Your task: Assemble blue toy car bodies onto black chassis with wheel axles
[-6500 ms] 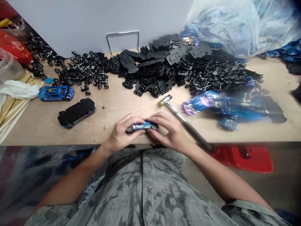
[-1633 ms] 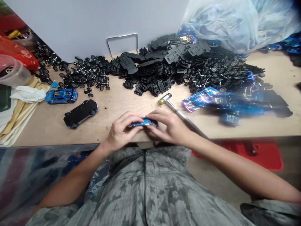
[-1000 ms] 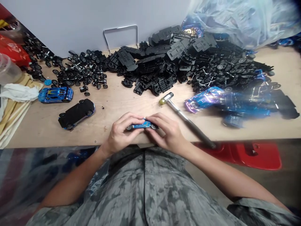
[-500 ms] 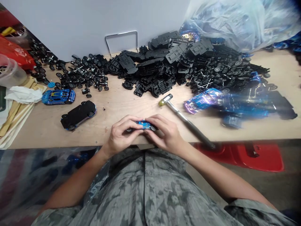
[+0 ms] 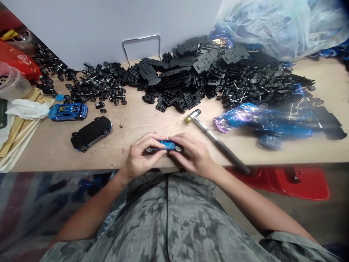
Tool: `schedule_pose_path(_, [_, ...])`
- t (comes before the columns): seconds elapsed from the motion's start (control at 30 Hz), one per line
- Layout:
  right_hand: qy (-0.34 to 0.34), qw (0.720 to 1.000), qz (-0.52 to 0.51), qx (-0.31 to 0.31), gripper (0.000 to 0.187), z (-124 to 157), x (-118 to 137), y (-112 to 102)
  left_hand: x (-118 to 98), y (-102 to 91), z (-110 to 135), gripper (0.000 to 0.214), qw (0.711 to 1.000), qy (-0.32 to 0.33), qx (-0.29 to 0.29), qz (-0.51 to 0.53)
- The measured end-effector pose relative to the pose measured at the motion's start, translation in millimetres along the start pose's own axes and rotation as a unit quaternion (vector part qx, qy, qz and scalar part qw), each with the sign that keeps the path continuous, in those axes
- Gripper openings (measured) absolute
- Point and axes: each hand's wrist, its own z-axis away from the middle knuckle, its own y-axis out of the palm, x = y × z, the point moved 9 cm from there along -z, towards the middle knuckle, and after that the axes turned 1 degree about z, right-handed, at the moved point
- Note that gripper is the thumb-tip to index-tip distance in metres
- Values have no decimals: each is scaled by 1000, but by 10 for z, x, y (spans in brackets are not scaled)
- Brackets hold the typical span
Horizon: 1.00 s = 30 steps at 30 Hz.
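1. Plywood workbench [image 5: 131, 125] spans the view, pushed against a pale wall [image 5: 81, 29], with a clear plastic bag [image 5: 261, 25] slumped at its far right.
2. Black plastic chassis plates [image 5: 177, 72] and wheel-and-axle sets [image 5: 100, 85] lie in separate heaps, apparently kept apart by kind for easy picking.
3. Blue car bodies [image 5: 272, 125] are piled at the right, blurred in places.
4. A small mallet [image 5: 215, 138] lies just beyond the right forearm, handle toward the bench edge, seemingly left within easy reach.
5. A blue toy car [image 5: 68, 111] sits wheels-down at the left, near an overturned car [image 5: 91, 133].
6. The left hand [image 5: 141, 153] and right hand [image 5: 193, 153] curl closely around a small blue toy car [image 5: 165, 145] above the near bench edge, steadying it from both ends.
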Motion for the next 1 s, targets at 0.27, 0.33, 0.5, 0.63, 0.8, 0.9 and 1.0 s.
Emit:
schedule_pose_path(0.27, [-3,1000,-22,-4,36,2,50,-28,-164,73,-128,27,995,37,62,-71])
schedule_pose_path(0.33, [1,1000,-17,-11,35,1,58,-35,-186,75,-143,24,996,37,60,-63])
schedule_pose_path(0.5, [4,1000,-24,-1,36,3,56,-45,-199,64,-147,21,996,38,45,-70])
schedule_pose_path(0.63, [30,999,-30,-6,35,8,27,-40,-160,77,-125,21,995,36,49,-80])
schedule_pose_path(0.8, [63,997,-9,-35,33,11,16,-29,-126,91,-123,21,995,33,54,-78])
schedule_pose_path(0.9, [77,997,-2,-30,28,-4,-29,7,-107,69,-162,21,995,32,52,-75])
schedule_pose_path(1.0, [78,996,-23,-27,26,-16,-100,8,-40,51,-197,21,997,7,65,-44])
